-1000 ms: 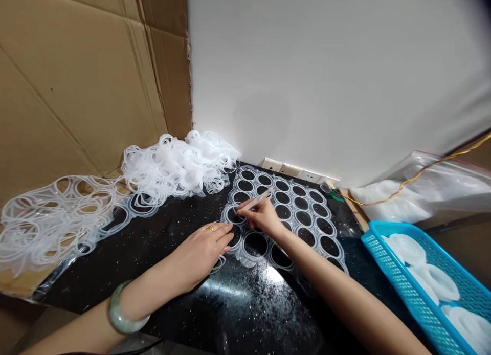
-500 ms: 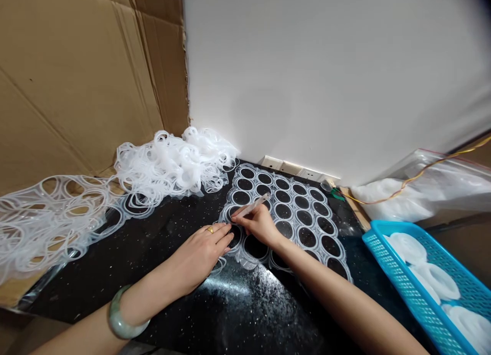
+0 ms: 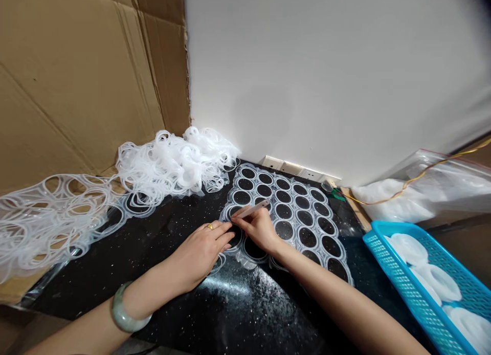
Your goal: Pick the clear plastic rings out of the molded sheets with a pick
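Observation:
A translucent sheet of joined rings (image 3: 295, 215) lies flat on the black speckled tabletop (image 3: 164, 309). My right hand (image 3: 258, 227) pinches a slim, pale stick-like tool (image 3: 256, 208), its lower end at a ring near the sheet's left edge. What kind of tool it is, I cannot make out. My left hand (image 3: 207, 247) rests palm down with fingers extended, its fingertips on the sheet's lower left edge just beside the right fingers. A loose thin ring (image 3: 218, 265) shows under the left fingers, partly hidden.
Tangled translucent ring strips (image 3: 176, 160) are heaped at the back left, trailing along the left side. A blue basket (image 3: 387, 263) with white round pieces stands at right. Behind are sockets (image 3: 291, 167), a plastic bag (image 3: 399, 199) and a yellow wire (image 3: 416, 178). Cardboard (image 3: 88, 63) stands left.
The tool in my right hand has tipped lower, its upper end leaning further right. My left hand has stayed almost in place at the sheet's edge.

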### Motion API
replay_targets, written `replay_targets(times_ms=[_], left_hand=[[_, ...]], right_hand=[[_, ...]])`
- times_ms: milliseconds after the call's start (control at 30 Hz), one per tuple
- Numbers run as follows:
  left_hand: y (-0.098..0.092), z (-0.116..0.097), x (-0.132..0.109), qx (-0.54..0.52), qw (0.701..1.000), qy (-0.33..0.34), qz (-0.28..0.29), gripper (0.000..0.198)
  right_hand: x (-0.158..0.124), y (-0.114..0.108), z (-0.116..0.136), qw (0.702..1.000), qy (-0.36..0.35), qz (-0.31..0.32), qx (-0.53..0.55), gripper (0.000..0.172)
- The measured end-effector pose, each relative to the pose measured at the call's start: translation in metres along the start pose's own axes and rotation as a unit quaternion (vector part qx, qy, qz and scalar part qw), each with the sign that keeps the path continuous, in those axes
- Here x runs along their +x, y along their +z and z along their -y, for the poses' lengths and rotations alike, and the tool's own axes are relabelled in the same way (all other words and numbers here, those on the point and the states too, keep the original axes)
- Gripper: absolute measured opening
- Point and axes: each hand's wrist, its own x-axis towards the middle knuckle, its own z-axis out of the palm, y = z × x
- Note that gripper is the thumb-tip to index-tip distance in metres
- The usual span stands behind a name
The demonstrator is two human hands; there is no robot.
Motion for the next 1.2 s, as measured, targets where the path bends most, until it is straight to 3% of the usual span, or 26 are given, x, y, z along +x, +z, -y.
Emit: replay_targets(times_ms=[200,333,433,533,667,767,833,900,1000,1100,1200], left_hand=[[-0.003,0.000,0.001,-0.019,1.000,0.014,-0.011,0.033],[0.001,0.004,-0.003,-0.031,0.999,0.018,-0.021,0.033],[0.001,0.007,-0.005,-0.039,0.999,0.012,-0.014,0.033],[-0.005,0.006,-0.004,-0.063,0.998,0.010,0.000,0.033],[-0.016,0.002,0.000,-0.076,0.997,0.008,0.004,0.032],[-0.022,0.001,0.003,-0.071,0.997,0.013,0.008,0.032],[-0.026,0.002,0.006,-0.079,0.997,0.018,0.014,0.032],[-0.030,0.006,0.012,-0.102,0.995,0.019,0.013,0.031],[-0.035,0.016,0.029,-0.134,0.990,-0.001,-0.036,0.034],[-0.036,0.027,0.051,-0.162,0.979,-0.040,-0.115,0.047],[-0.031,0.036,0.067,-0.231,0.966,-0.071,-0.089,0.041]], right_hand=[[-0.006,0.001,-0.003,0.976,-0.112,0.021,-0.186,0.018],[0.002,-0.006,-0.004,0.932,-0.126,0.049,-0.335,0.022],[0.022,-0.024,-0.005,0.893,-0.134,0.047,-0.426,0.027],[0.048,-0.053,-0.008,0.880,-0.123,-0.026,-0.459,0.033],[0.076,-0.092,-0.018,0.898,-0.094,-0.168,-0.395,0.025],[0.086,-0.107,-0.027,0.912,-0.062,-0.247,-0.320,0.023],[0.087,-0.108,-0.031,0.932,-0.037,-0.269,-0.238,0.022],[0.083,-0.103,-0.029,0.961,-0.006,-0.242,-0.131,0.020],[0.071,-0.085,-0.013,0.990,0.063,-0.123,0.030,0.021],[0.058,-0.067,0.013,0.985,0.097,-0.002,0.141,0.020],[0.052,-0.056,0.031,0.975,0.094,0.069,0.191,0.016]])
